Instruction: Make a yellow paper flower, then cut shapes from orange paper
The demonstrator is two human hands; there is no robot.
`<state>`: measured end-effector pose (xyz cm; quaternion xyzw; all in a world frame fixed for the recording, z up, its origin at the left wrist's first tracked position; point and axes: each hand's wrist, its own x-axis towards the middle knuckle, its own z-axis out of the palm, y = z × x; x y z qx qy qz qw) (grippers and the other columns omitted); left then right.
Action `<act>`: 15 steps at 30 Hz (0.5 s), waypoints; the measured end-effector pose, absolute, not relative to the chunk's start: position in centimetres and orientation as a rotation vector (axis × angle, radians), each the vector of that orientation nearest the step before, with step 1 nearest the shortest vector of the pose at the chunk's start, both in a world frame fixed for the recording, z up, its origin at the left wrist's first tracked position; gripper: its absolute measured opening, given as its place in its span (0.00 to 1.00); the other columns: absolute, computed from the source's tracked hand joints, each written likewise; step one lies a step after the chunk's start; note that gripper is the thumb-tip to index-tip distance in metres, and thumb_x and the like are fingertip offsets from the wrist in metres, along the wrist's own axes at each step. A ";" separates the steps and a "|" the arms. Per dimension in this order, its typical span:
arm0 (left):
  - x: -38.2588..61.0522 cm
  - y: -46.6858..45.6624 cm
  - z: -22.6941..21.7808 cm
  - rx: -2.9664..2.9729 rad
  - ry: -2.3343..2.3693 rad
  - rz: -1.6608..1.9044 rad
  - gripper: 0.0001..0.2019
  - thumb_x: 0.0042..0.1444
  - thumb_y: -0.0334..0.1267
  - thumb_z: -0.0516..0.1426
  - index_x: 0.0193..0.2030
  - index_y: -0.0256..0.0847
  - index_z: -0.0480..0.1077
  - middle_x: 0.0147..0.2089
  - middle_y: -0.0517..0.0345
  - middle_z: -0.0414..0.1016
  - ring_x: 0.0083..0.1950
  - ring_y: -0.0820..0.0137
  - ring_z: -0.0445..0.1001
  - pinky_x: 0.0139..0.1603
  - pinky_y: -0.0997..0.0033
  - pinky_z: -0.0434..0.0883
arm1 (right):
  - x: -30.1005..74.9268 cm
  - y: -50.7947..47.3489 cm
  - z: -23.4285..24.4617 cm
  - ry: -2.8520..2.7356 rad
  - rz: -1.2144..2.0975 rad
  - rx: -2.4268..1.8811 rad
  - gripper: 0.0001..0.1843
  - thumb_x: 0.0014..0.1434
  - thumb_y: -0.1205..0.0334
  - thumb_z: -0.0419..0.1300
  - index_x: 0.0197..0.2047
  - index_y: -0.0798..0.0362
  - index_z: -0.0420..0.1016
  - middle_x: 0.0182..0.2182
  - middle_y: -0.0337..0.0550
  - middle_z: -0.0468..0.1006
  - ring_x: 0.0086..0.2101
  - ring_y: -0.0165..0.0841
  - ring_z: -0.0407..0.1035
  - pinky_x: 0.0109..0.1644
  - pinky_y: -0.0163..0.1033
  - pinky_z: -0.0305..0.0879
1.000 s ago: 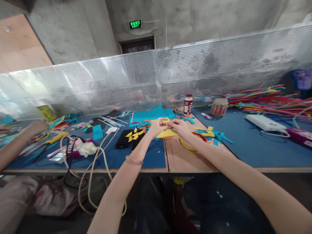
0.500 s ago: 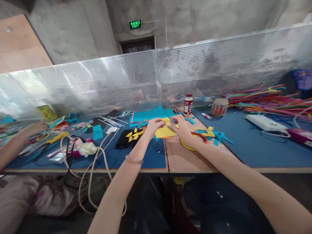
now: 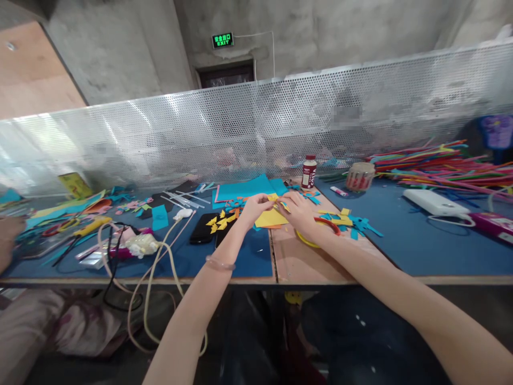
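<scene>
My left hand (image 3: 255, 209) is closed in a pinch at a small yellow paper piece (image 3: 273, 197), its thumb and forefinger pointing right. Right beside it, my right hand (image 3: 298, 215) has its fingers bent together over another yellow bit (image 3: 285, 207); the fingertips partly cover it. Under both hands lies a yellow paper sheet (image 3: 269, 219). Scissors with a yellow and red handle (image 3: 334, 224) rest below my right wrist. Folded yellow paper pieces (image 3: 219, 222) sit on a black phone (image 3: 201, 229) left of my left hand.
Blue paper sheets (image 3: 246, 188) lie behind my hands, with a red-capped bottle (image 3: 308, 172) and a jar (image 3: 360, 177) to their right. Blue paper cutouts (image 3: 365, 225) are at right. Cables (image 3: 150, 289) hang over the front edge. Another person's hand (image 3: 8, 238) is at far left.
My right hand's fingers have lowered and come together over the yellow paper. The left hand stays nearly in place. The other person's arm has drawn back toward the left edge.
</scene>
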<state>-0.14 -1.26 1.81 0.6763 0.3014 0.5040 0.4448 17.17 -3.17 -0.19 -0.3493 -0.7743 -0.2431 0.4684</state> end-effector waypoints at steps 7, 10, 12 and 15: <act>-0.1 -1.4 1.9 1.731 0.753 1.249 0.09 0.47 0.37 0.62 0.34 0.35 0.72 0.29 0.59 0.72 0.31 0.74 0.70 0.36 0.72 0.68 | 17.2 -3.0 -0.3 -1.889 -0.624 -0.847 0.09 0.65 0.62 0.52 0.40 0.51 0.73 0.38 0.50 0.74 0.41 0.40 0.66 0.44 0.46 0.63; 0.0 -1.3 1.8 1.753 0.749 1.257 0.08 0.47 0.36 0.62 0.34 0.35 0.72 0.29 0.59 0.72 0.31 0.74 0.70 0.36 0.73 0.67 | 17.2 -2.9 -0.4 -1.892 -0.610 -0.859 0.09 0.65 0.62 0.52 0.40 0.51 0.74 0.38 0.50 0.74 0.40 0.41 0.66 0.45 0.47 0.63; 0.1 -1.2 1.7 1.764 0.748 1.263 0.08 0.47 0.36 0.62 0.34 0.35 0.72 0.29 0.59 0.72 0.32 0.74 0.70 0.36 0.73 0.67 | 17.2 -2.9 -0.5 -1.889 -0.594 -0.870 0.09 0.65 0.62 0.52 0.40 0.51 0.74 0.38 0.50 0.74 0.40 0.41 0.67 0.45 0.47 0.63; 0.1 -1.2 1.7 1.780 0.739 1.265 0.08 0.47 0.36 0.61 0.34 0.35 0.72 0.29 0.59 0.72 0.31 0.74 0.70 0.36 0.73 0.67 | 17.2 -2.8 -0.6 -1.874 -0.579 -0.866 0.09 0.64 0.62 0.52 0.40 0.51 0.74 0.38 0.50 0.74 0.40 0.41 0.67 0.45 0.47 0.63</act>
